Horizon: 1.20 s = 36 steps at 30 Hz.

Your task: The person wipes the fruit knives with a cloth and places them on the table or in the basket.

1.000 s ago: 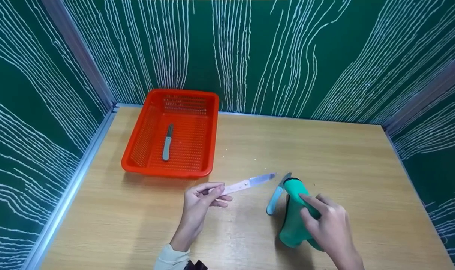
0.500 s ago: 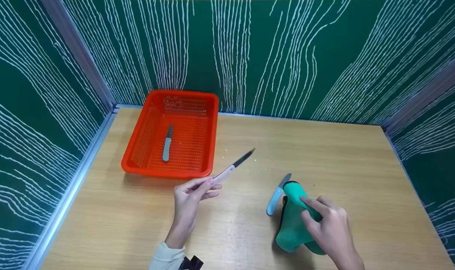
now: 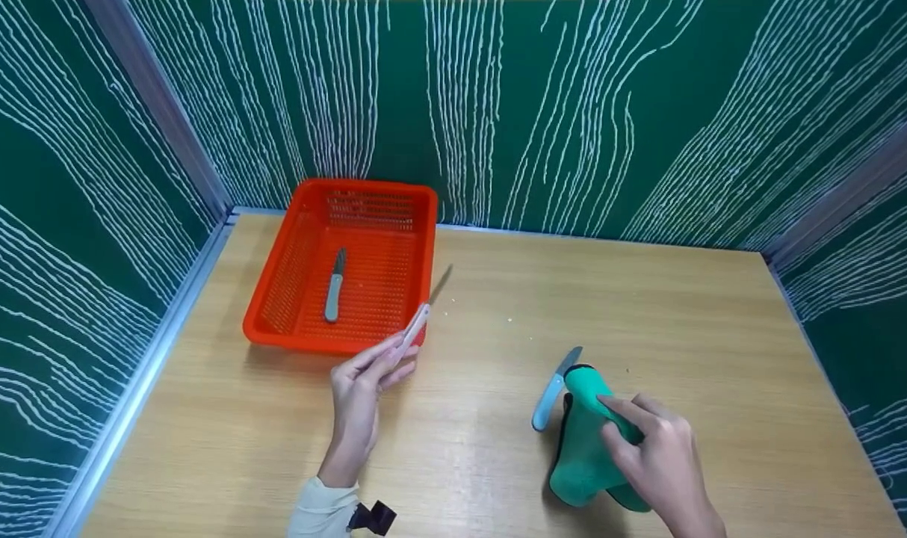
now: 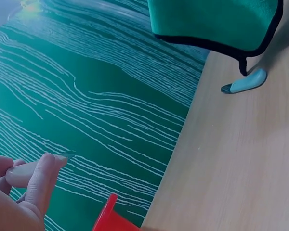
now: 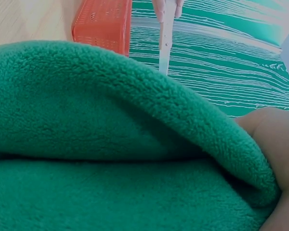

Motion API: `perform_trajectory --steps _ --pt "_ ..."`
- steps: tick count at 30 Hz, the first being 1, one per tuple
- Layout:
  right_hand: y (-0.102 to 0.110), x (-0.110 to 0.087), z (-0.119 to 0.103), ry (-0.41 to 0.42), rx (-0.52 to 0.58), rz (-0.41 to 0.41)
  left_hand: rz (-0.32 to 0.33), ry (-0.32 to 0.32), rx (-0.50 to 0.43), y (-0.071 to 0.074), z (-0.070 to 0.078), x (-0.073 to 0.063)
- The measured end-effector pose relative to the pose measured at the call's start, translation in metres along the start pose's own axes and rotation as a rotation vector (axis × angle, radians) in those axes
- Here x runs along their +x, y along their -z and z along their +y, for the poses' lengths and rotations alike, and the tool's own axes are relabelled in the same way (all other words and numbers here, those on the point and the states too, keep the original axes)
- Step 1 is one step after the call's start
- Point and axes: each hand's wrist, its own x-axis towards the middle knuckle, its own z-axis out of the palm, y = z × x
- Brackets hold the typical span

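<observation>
In the head view my left hand (image 3: 364, 385) pinches the pale pink handle of a small knife (image 3: 415, 326), its blade pointing up and away beside the right rim of the red basket (image 3: 334, 347). My right hand (image 3: 664, 448) grips a folded green cloth (image 3: 589, 456) with dark edging, which hangs over the table at the right. Plush pile on the cloth (image 5: 96, 115) fills much of the right wrist view. Just left of the cloth a blue-handled knife (image 3: 549, 400) lies on the table. Inside the basket lies a grey-handled knife (image 3: 333, 295).
The wooden table (image 3: 685, 306) meets green walls (image 3: 528, 112) with wavy white lines at the back and both sides. A few tiny white specks lie on the table right of the basket.
My left hand has moved left with the pink-handled knife, whose blade has swung from pointing right to pointing away, close to the basket. My right hand and the cloth have barely moved.
</observation>
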Motion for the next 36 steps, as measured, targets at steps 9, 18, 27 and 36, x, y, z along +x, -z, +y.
perform_trajectory --steps 9,18,27,36 --pt "-0.001 -0.001 0.003 0.022 0.015 0.027 0.08 -0.032 0.036 0.005 0.005 0.009" --pt "-0.001 -0.001 0.005 0.006 0.026 0.01 0.164 -0.001 0.067 0.01 0.008 0.02" --pt "0.001 0.0 0.005 -0.029 0.01 -0.02 0.197 -0.045 0.18 0.022 0.008 0.038" --pt "0.003 0.0 0.006 -0.043 0.002 -0.031 0.229 -0.043 0.222 0.03 0.008 0.053"
